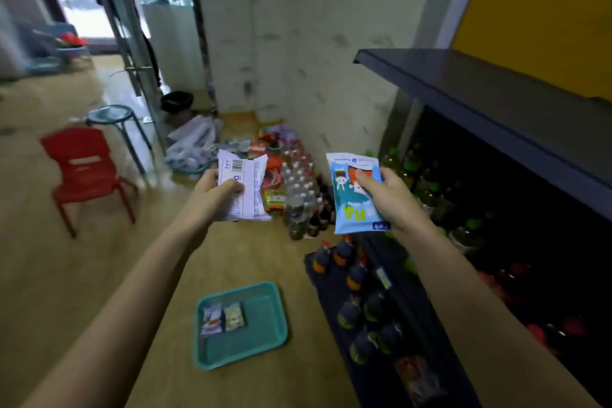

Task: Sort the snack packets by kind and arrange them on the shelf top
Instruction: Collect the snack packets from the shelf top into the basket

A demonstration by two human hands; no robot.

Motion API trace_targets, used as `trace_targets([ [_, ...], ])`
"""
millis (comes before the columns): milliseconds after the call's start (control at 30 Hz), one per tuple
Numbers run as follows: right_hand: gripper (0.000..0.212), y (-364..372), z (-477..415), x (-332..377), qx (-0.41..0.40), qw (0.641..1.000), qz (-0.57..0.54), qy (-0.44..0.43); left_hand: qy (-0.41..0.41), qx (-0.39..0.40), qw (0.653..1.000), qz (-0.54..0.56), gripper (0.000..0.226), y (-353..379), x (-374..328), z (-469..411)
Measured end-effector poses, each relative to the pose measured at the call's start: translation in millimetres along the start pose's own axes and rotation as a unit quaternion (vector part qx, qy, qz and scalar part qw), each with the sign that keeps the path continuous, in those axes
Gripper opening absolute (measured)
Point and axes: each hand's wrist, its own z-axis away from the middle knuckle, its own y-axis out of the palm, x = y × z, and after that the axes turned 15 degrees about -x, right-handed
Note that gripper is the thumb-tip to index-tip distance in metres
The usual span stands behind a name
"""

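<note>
My left hand [215, 194] grips a stack of white and lilac snack packets [246, 184], back side up with a barcode showing. My right hand [385, 197] pinches a light blue packet [347, 205] with a cartoon print, held upright at chest height. Both hands hover above the floor, left of the dark shelf top [496, 99], which is bare in the part I see. On the floor below lies a teal tray [265, 318] holding two small packets [223, 318].
Dark shelving at right holds several bottles [430, 189]. More bottles [357, 305] stand on a low dark ledge. A pile of water bottles and snack bags [291, 182] sits by the wall. A red chair [84, 172] and a glass stool [114, 116] stand at left.
</note>
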Motion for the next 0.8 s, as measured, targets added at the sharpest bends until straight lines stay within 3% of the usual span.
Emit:
trace_targets([
  [100,0.016,83,-5,-26,0.046,0.998,0.005,0.029,-0.046,-0.043,0.998,-0.002,0.047,-54,38,-35],
  [200,0.008,162,-12,-56,0.076,0.995,0.000,0.064,-0.080,-0.070,0.994,-0.008,0.030,-99,82,-75],
  [433,0.018,297,-31,-156,0.129,0.977,0.025,0.169,-0.165,-0.084,0.982,-0.047,0.026,-158,196,-154],
  [600,0.031,352,-47,-269,0.157,0.961,0.060,0.221,-0.220,-0.072,0.971,-0.053,0.025,-157,310,-193],
  [800,0.030,414,-74,-446,0.135,0.954,0.077,0.256,-0.249,-0.094,0.961,-0.076,0.023,-141,492,-234],
])
